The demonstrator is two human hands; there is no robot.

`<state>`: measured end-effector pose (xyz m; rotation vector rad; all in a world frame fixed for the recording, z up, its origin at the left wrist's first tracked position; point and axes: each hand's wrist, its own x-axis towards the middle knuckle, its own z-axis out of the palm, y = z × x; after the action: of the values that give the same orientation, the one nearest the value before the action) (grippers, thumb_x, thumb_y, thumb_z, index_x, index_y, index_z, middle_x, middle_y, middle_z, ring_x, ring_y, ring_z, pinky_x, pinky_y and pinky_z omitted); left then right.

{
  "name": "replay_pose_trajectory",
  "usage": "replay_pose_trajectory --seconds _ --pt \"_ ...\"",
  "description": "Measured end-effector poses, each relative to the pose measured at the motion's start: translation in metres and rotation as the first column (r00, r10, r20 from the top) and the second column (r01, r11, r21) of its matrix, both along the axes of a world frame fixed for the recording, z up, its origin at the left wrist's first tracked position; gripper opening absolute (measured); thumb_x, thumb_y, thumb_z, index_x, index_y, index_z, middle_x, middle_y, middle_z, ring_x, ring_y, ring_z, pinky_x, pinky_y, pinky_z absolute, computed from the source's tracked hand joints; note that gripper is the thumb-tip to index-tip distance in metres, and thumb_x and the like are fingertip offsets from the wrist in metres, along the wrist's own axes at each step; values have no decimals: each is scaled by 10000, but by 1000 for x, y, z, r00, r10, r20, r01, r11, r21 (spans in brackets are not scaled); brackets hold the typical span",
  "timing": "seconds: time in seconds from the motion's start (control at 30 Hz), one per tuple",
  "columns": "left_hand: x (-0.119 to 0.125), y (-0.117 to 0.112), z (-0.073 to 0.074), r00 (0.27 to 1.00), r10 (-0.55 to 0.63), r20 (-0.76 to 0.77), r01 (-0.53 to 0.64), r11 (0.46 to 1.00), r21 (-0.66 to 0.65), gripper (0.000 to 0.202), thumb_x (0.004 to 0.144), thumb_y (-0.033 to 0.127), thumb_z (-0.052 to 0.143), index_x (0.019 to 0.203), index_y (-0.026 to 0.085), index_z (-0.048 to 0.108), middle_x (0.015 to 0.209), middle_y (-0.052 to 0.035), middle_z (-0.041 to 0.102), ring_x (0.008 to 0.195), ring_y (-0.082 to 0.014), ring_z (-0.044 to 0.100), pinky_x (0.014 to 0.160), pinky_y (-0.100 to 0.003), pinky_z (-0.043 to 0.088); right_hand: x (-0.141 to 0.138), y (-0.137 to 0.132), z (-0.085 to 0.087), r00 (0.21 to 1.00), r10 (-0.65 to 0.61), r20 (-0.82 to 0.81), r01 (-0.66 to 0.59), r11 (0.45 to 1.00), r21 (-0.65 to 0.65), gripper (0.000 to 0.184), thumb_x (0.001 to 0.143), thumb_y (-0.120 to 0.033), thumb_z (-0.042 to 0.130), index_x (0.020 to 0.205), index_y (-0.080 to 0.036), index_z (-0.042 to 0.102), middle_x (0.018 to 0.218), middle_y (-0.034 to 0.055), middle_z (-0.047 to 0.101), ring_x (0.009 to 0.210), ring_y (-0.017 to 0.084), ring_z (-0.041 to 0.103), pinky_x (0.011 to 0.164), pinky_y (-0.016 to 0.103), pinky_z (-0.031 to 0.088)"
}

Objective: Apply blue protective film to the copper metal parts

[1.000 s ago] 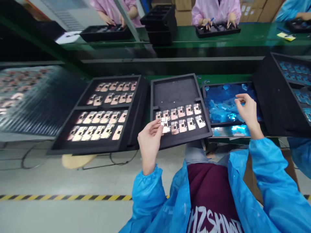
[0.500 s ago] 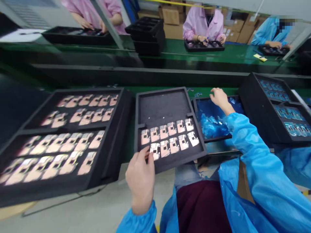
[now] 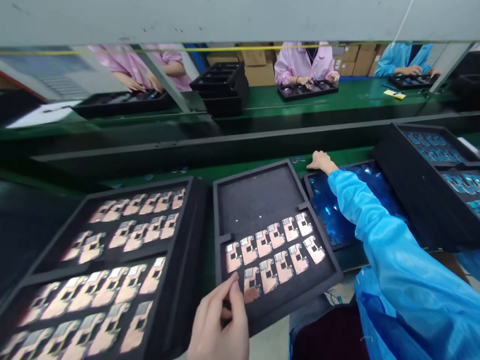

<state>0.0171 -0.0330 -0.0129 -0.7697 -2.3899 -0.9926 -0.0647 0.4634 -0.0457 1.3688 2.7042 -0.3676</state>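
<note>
Head view: fingers-together left hand (image 3: 219,325) touches copper plate (image 3: 251,285) in black foam tray (image 3: 258,200).

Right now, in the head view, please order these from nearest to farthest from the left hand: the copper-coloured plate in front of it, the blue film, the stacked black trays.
From the left hand:
1. Copper-coloured plate: directly ahead, front row.
2. Blue film: ahead and to the right.
3. Stacked black trays: farthest, straight ahead across the line.
</note>
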Motion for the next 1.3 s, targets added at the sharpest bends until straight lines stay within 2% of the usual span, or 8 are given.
replay_pose_trajectory --seconds 0.17,0.23,0.33,0.47,0.63,0.8,1.0,1.3 --pt "11 21 10 938 -193 287 110 953 281 156 1021 306 712 1049 212 833 1050 -75 820 907 -215 766 722 -279 596 50 -39 52 962 115 -249 -82 987 139 706 905 -394 736 1482 -63 500 1477 273 560 1310 381 641 1113 471 541" --pt "21 42 21 812 -307 497 103 913 395 244 1033 391 694 1131 219 836 1135 -97 826 963 -241 786 715 -288 627 94 -82 75 798 361 -483 -284 931 228 710 893 -357 736 1507 -108 480 1443 220 571 1251 336 669 1065 431 585" --pt "34 81 34 519 -538 664 117 814 568 428 1025 519 689 1324 227 786 1305 -138 797 917 -237 789 673 -303 641 168 -158 102 507 629 -589 -597 750 287 819 868 -317 777 1597 -207 421 1435 163 577 1315 336 645 1038 435 630" --pt "49 124 30 346 -667 660 79 722 688 470 894 524 844 1220 187 808 1148 -137 818 904 -244 786 636 -277 620 237 -222 112 465 644 -608 -684 697 216 818 896 -225 774 1634 -272 425 1482 159 585 1308 336 673 1026 473 663" --pt "71 132 19 368 -666 649 129 728 674 328 861 432 861 1073 182 842 887 -61 798 722 -179 718 558 -239 548 264 -222 93 481 288 -828 -521 854 -6 309 965 -322 778 1253 -238 702 1129 81 740 989 236 757 765 349 684" --pt "90 127 28 473 -658 586 252 738 625 175 891 349 811 988 211 854 932 -50 808 805 -179 721 631 -239 539 278 -219 86 503 96 -859 -470 865 -178 129 991 -352 756 958 -227 755 926 24 789 849 199 756 739 311 640" --pt "98 134 23 584 -587 560 234 783 577 187 876 364 777 943 196 824 861 -45 782 753 -184 709 629 -257 543 289 -231 79 452 177 -874 -402 915 -23 208 1088 -357 627 1016 -244 786 993 48 805 898 213 762 782 341 635" --pt "103 137 22 452 -679 578 261 721 642 246 881 386 807 1037 208 869 1004 -77 818 824 -202 731 610 -257 566 299 -240 56 444 455 -772 -141 886 442 238 1053 -241 688 1223 -351 813 1054 69 786 973 260 749 862 442 662"
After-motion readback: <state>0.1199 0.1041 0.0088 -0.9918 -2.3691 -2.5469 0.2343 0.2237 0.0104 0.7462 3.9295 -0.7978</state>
